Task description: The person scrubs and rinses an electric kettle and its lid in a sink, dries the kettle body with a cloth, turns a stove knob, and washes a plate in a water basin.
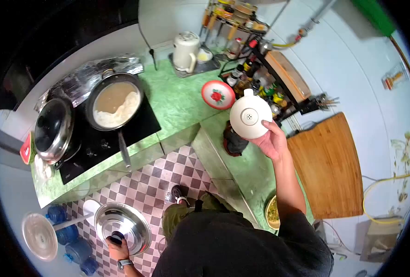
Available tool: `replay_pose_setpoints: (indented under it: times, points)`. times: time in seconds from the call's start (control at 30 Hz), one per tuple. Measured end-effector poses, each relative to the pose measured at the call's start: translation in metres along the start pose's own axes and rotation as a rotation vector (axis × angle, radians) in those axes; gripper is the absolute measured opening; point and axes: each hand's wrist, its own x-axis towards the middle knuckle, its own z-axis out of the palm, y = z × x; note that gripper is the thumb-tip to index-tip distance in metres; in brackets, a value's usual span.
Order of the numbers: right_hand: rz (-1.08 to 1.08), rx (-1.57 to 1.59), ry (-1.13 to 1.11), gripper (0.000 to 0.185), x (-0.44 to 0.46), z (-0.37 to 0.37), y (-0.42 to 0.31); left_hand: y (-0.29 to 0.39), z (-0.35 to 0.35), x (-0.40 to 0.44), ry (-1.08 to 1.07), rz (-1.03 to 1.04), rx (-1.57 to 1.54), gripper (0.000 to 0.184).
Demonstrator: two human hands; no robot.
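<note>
My left hand [118, 249] is closed around the black knob of a shiny metal pan lid [138, 224], low over the tiled floor. Raised above the green counter, my right hand [272, 140] grips the lower edge of a white round lid-like piece [242, 107]. That piece has a small tab at its top and a raised centre with little dark holes; its exact kind is unclear. A red-rimmed enamel dish [218, 94] with a flower lies just left of it. Below sits a dark bundle [235, 142], partly hidden by the white piece.
On the black cooktop [94, 157], a frying pan [117, 94] holds cloudy liquid and a pale mass, its handle sticking out frontward. A domed lid [53, 131] leans beside it. A kettle [185, 51], bottle rack [255, 78], cutting board [328, 166] and food bowl [273, 216] stand around.
</note>
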Motion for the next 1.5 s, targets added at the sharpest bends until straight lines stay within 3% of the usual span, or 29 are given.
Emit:
replay_pose_setpoints:
  times: [0.1,0.23,0.33,0.43,0.47,0.5,0.57,0.63,0.7,0.8,0.87,0.97,1.03,1.1,1.13,1.23,1.27,1.5]
  points:
    - [0.029,-0.036,-0.039,0.065,0.033,0.024,0.004,-0.029,0.007,-0.001,0.102,0.07,0.041,0.063]
    - [0.034,-0.14,-0.082,0.06,0.081,0.037,0.003,-0.036,0.007,-0.009,0.119,-0.041,0.034,0.063]
    - [-0.084,-0.382,0.007,0.051,0.122,0.044,0.0,-0.04,0.007,-0.018,0.182,-0.047,0.038,0.062]
    - [-0.343,-0.781,-0.072,0.041,0.18,0.044,-0.004,-0.04,0.013,-0.034,0.339,-0.025,0.067,0.063]
    - [-0.379,-0.861,-0.085,0.036,0.199,0.048,-0.008,-0.032,0.007,-0.038,0.323,-0.122,0.05,0.064]
    - [-0.462,-1.084,-0.059,0.036,0.218,0.058,-0.016,-0.022,0.002,-0.041,0.306,-0.218,0.032,0.065]
    - [-0.682,-1.273,-0.136,0.037,0.272,0.061,-0.019,-0.015,0.002,-0.052,0.379,-0.253,0.011,0.061]
    - [-0.946,-1.356,-0.162,0.042,0.33,0.07,-0.021,-0.01,0.002,-0.061,0.401,-0.353,0.175,0.069]
    - [-0.977,-1.433,-0.183,0.043,0.386,0.072,-0.022,0.0,-0.013,-0.069,0.302,-0.342,0.005,0.066]
    - [-1.066,-1.54,-0.159,0.041,0.454,0.069,-0.016,0.018,-0.016,-0.084,0.335,-0.471,0.029,0.065]
    - [-1.069,-1.577,-0.159,0.041,0.49,0.065,-0.013,-0.006,-0.014,-0.099,0.196,-0.659,0.188,0.104]
    - [-1.051,-1.618,-0.166,0.04,0.516,0.067,-0.008,0.072,-0.044,-0.108,0.272,-0.693,0.19,0.091]
    - [-1.087,-1.709,-0.149,0.04,0.534,0.065,-0.005,0.065,-0.04,-0.116,0.308,-0.741,0.334,0.086]
    - [-1.071,-1.749,-0.17,0.04,0.548,0.06,-0.001,0.061,-0.044,-0.124,0.211,-0.636,0.126,0.089]
    - [-1.072,-1.762,-0.172,0.041,0.553,0.057,0.001,0.056,-0.035,-0.13,0.329,-0.659,0.335,0.092]
    - [-1.044,-1.764,-0.179,0.043,0.564,0.05,0.005,0.066,-0.031,-0.132,0.379,-0.716,0.328,0.095]
    - [-1.031,-1.76,-0.163,0.044,0.568,0.047,0.007,0.065,-0.028,-0.134,0.432,-0.651,0.358,0.094]
    - [-1.021,-1.656,-0.184,0.047,0.573,0.037,0.016,0.056,-0.018,-0.132,0.28,-0.857,0.396,0.097]
